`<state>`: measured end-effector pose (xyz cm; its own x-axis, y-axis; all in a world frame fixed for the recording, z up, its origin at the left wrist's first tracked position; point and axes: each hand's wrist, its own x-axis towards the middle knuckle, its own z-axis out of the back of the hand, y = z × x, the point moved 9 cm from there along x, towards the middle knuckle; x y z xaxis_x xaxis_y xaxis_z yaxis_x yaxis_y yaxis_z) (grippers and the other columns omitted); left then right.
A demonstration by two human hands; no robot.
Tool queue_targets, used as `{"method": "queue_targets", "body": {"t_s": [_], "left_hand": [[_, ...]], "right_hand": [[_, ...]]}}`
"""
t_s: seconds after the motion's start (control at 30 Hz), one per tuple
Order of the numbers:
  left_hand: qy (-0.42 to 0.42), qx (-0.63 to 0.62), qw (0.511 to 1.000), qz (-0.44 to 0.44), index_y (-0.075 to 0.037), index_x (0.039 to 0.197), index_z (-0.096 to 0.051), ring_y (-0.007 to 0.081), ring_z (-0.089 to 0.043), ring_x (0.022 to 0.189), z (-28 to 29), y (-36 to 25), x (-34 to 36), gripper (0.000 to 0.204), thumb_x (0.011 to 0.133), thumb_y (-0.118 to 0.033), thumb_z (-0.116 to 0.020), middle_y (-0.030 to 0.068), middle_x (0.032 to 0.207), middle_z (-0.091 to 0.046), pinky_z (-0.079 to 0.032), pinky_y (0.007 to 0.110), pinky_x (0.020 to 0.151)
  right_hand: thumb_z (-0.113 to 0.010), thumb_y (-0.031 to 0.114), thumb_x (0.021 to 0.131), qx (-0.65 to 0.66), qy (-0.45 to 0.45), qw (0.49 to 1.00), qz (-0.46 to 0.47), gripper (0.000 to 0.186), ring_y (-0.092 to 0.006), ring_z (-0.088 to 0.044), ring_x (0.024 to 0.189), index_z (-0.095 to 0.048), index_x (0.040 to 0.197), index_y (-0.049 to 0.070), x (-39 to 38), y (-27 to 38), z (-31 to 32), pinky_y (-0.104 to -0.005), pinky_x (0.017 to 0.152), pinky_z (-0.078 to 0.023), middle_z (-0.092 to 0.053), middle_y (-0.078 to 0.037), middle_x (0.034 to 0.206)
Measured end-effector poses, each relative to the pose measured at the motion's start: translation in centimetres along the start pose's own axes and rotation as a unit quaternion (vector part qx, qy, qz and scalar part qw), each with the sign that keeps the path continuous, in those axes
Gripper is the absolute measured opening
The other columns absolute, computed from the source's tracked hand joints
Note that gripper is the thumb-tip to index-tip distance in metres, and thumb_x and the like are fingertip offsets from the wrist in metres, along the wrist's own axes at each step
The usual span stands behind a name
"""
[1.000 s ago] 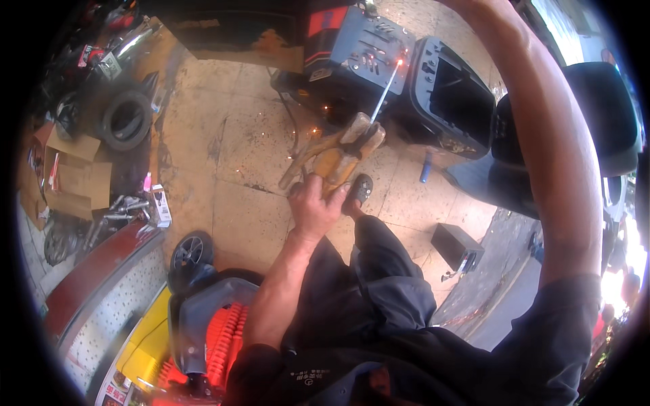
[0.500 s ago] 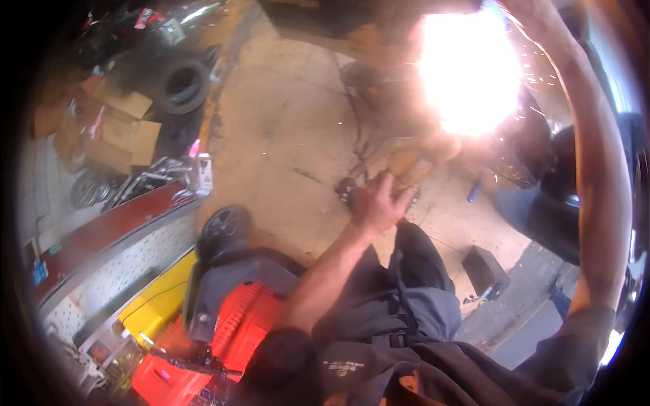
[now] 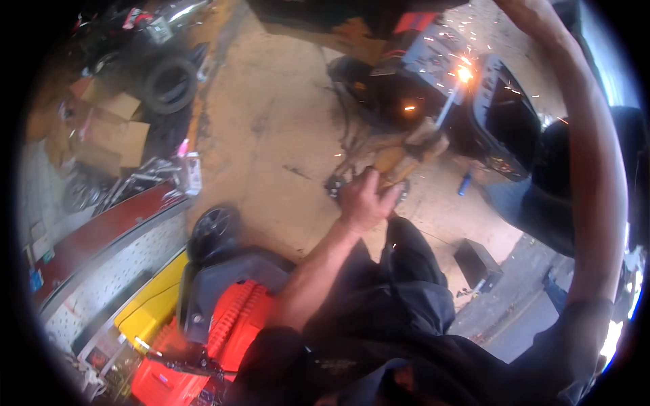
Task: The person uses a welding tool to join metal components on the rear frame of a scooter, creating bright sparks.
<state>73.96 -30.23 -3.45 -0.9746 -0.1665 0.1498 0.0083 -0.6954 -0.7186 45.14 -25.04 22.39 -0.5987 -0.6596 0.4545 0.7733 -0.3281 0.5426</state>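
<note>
My left hand [image 3: 369,203] is closed around the tan handle of a welding electrode holder [image 3: 399,159]. A thin electrode rod [image 3: 448,105] reaches from its jaws up to a small orange glow [image 3: 464,73], where sparks scatter. That tip is at a grey metal piece [image 3: 430,57], beside a dark-centred metal frame [image 3: 504,111]; whether rod and metal touch, I cannot tell. My right arm [image 3: 599,162] stretches up the right side. Only part of my right hand [image 3: 525,10] shows at the top edge; its fingers are out of sight.
A blue cylindrical object [image 3: 464,183] and a dark box [image 3: 477,264] lie on the floor to the right. At lower left stands a red-and-black wheeled machine [image 3: 237,304] beside a yellow case [image 3: 149,298]. A tyre [image 3: 169,84] and cardboard boxes [image 3: 112,135] lie far left.
The large white glare has shrunk to a small orange glow, and the rod and metal pieces now show. My left hand keeps its grip on the holder; the view has shifted slightly.
</note>
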Motion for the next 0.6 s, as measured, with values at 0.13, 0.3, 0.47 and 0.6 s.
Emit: {"method": "queue_targets", "body": {"t_s": [0.13,0.3,0.47,0.6], "left_hand": [[-0.009,-0.064,0.997,0.036,-0.003,0.091,-0.058,0.0328,-0.065,0.068,0.6,-0.4,0.7,0.036,0.079,-0.033,-0.074,0.0143,0.076,-0.065,-0.052,0.041,0.059],[-0.026,-0.057,0.998,-0.003,-0.002,0.092,-0.057,0.0329,-0.064,0.067,0.3,-1.6,1.3,0.039,0.080,-0.035,-0.074,0.0150,0.076,-0.065,-0.052,0.041,0.060],[-0.002,-0.020,1.000,0.004,-0.002,0.093,-0.057,0.0326,-0.065,0.067,0.2,-1.5,1.3,0.040,0.080,-0.037,-0.074,0.0141,0.074,-0.065,-0.051,0.040,0.058],[-0.014,-0.030,0.999,0.000,-0.002,0.092,-0.057,0.0324,-0.064,0.066,0.5,-1.8,1.5,0.040,0.081,-0.037,-0.073,0.0139,0.074,-0.064,-0.051,0.040,0.058]], "right_hand": [[-0.074,0.051,0.077,-0.053,0.013,0.998,-0.005,0.068,-0.0311,-0.059,0.112,-0.062,0.120,0.000,-0.5,0.1,0.9,-0.0404,0.095,-0.047,-0.061,-0.022,0.119],[-0.073,0.053,0.077,-0.048,0.002,0.998,-0.041,0.069,-0.0322,-0.057,0.116,-0.062,0.121,0.002,-0.9,-0.7,1.6,-0.0394,0.098,-0.045,-0.060,-0.021,0.122],[-0.073,0.054,0.077,-0.085,0.001,0.996,-0.020,0.071,-0.0322,-0.055,0.118,-0.061,0.123,0.001,-0.9,-0.3,1.5,-0.0394,0.099,-0.045,-0.058,-0.021,0.125],[-0.072,0.055,0.077,-0.048,0.001,0.999,-0.018,0.072,-0.0315,-0.056,0.118,-0.061,0.122,0.000,-1.0,-0.1,1.5,-0.0397,0.099,-0.044,-0.059,-0.021,0.124]]}}
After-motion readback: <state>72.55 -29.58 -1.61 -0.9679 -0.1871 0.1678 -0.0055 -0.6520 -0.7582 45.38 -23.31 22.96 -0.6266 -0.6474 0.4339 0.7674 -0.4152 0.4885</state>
